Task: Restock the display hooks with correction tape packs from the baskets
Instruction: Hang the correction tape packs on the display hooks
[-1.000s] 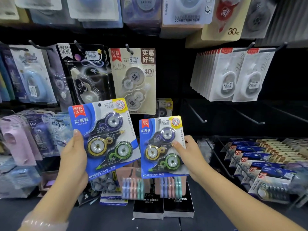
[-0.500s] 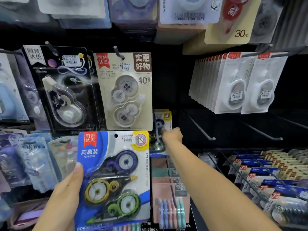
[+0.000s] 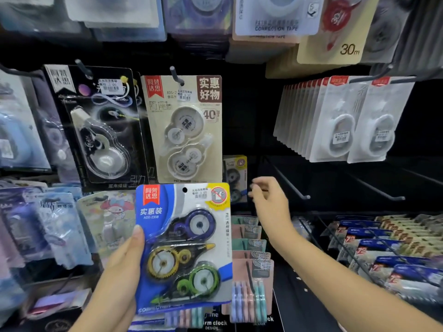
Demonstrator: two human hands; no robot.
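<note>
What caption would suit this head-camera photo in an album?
Left hand holds a blue correction tape pack while the empty right hand reaches toward the display hooks.

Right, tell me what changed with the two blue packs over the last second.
The right hand carried its blue pack back to the hook, let go and has drawn back empty; the hung pack shows behind the beige pack. The left hand still holds the other blue pack, now raised nearer the camera.
</note>
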